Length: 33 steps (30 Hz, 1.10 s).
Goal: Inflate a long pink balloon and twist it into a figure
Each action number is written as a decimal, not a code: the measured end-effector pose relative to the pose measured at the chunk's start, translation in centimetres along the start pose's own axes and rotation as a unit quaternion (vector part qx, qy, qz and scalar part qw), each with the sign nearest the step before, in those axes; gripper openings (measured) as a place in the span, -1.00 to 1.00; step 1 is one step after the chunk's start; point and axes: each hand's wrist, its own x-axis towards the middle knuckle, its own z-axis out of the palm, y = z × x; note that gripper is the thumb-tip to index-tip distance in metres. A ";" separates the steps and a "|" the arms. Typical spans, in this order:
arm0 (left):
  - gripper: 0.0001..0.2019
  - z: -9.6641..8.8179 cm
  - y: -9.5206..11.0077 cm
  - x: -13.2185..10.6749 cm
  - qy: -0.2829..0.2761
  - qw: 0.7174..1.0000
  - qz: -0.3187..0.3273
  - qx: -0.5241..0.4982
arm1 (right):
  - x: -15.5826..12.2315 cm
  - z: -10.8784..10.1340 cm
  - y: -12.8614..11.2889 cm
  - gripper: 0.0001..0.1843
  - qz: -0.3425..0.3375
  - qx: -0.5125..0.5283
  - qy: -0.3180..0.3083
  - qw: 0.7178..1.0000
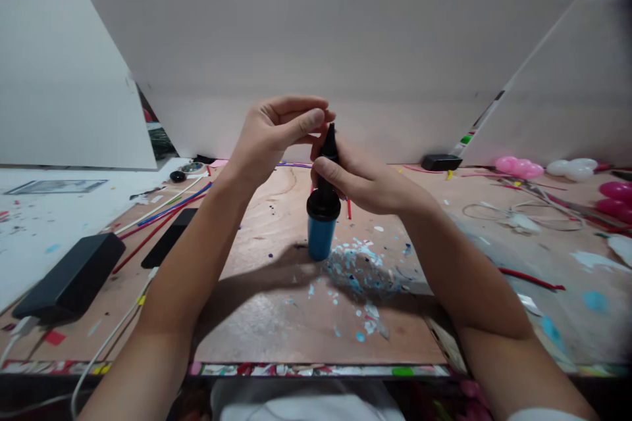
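Note:
A hand balloon pump with a blue barrel (320,237) and black top stands upright over the wooden table, its tapered nozzle pointing up. My right hand (353,174) is wrapped round the black neck, thumb across the front. Close beside the nozzle tip, my left hand (284,125) has its thumb and fingers drawn together in a pinch. Whatever sits between those fingertips, if anything, is hidden. Light blue paper-like scraps (363,266) are scattered on the table to the right of the pump's base.
A black box-shaped device (69,276) with a white cable and a dark flat slab (170,237) lie at left, near long thin balloons (162,217). White panels (336,72) stand behind. Pink balloons (518,166), white balloons (573,169) and a coiled cable (523,214) lie at right.

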 end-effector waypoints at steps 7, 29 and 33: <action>-0.72 0.2 0.6 -0.5 -0.029 1.000 -0.005 -0.001 | -0.3 0.2 -0.9 -0.58 0.011 0.006 -0.002 1.000; -0.77 -0.3 -0.5 0.1 -0.047 0.993 0.106 -0.005 | -0.6 -0.4 -0.5 -0.58 0.050 0.074 -0.040 0.995; -0.74 -0.7 -0.6 0.3 -0.045 0.989 0.136 0.037 | -1.1 -2.2 -0.1 -0.60 0.025 0.026 -0.027 0.999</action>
